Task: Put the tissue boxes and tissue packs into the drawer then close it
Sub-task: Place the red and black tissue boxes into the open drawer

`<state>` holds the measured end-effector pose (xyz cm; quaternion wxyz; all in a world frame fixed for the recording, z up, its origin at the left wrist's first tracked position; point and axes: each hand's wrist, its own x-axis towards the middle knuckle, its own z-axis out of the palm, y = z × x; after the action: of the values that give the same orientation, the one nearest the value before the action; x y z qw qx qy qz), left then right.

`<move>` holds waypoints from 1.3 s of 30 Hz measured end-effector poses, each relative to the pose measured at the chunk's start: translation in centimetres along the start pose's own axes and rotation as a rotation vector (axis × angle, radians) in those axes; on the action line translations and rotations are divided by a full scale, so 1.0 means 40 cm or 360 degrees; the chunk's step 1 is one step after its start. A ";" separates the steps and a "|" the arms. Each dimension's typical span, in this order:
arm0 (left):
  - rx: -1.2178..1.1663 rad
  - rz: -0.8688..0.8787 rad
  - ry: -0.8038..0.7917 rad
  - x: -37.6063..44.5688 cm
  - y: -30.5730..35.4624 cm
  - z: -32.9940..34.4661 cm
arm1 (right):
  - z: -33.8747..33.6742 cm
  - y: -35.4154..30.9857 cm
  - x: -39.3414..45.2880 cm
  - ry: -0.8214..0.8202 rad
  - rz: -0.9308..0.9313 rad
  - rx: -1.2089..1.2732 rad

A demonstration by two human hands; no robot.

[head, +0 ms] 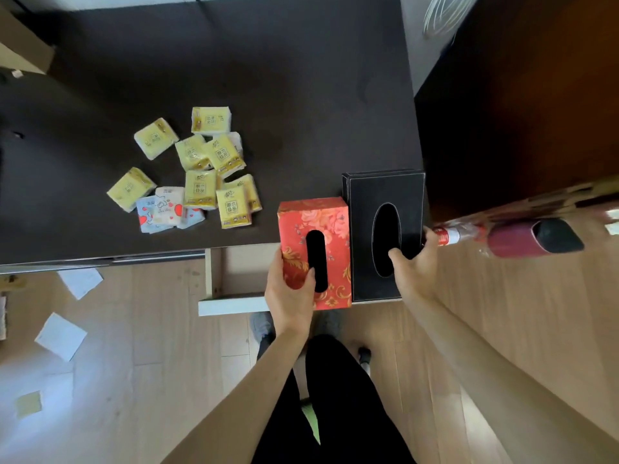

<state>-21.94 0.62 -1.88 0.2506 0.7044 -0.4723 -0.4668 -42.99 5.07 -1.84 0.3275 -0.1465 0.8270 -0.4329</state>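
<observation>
While yellow and patterned tissue packs (197, 172) lie scattered on the dark brown desktop (284, 95), the left hand (289, 289) clamps a red floral tissue box (315, 252) and the right hand (413, 262) a black leather one (385, 209), side by side above the open pale drawer (234, 279); paper scraps (60, 334) litter the wooden floor (150, 363).

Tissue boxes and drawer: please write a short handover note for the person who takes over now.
Left hand holds the red floral tissue box; right hand holds the black leather-look tissue box. Both boxes are side by side over the open white drawer.
Done: drawer open, boxes picked up.
Left: set both boxes in, move the yellow and patterned tissue packs from the dark table, close the drawer.
</observation>
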 end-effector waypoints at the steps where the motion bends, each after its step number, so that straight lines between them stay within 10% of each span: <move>1: 0.0008 -0.0024 -0.0009 -0.006 -0.004 -0.002 | -0.007 0.007 -0.007 -0.0020 0.0000 -0.0021; 20: 0.0420 -0.0405 -0.0154 -0.170 -0.153 -0.066 | -0.119 0.155 -0.157 -0.0333 0.0287 -0.0734; 39: 0.0454 -0.0490 -0.0241 -0.073 -0.242 -0.054 | 0.001 0.257 -0.150 -0.0441 -0.0053 -0.1173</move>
<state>-16.18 7.20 -7.37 0.0380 0.7595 -0.4379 -0.4795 -38.06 14.18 -7.70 0.3542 -0.3249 0.8725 -0.0883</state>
